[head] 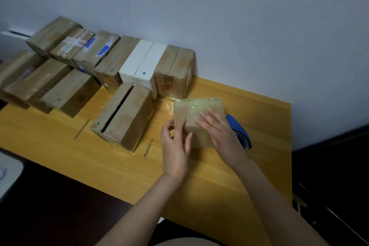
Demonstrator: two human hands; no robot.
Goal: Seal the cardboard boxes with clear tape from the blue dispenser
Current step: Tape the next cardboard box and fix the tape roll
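While I watch the head view from my station, the small cardboard box (196,115) sits right of centre on the yellow wooden desk (60,146). Its top face is glossy and pale, wrapped over in clear tape that catches the light with a greenish sheen; the brown card shows dully through it. My right hand (219,134) lies flat on the top, fingers straight and spread, pressing down. My left hand (175,146) grips the box's near left corner, thumb and fingers curved round it. The blue dispenser (240,131) lies on the desk just behind the right hand, partly hidden by it and touching or nearly touching the box's right side; I cannot tell which. To the left stands an unsealed box (123,116) with a dark gap between its top flaps. Behind it, a row of boxes (79,50) lines the wall (219,16), two white boxes (143,62) among them.
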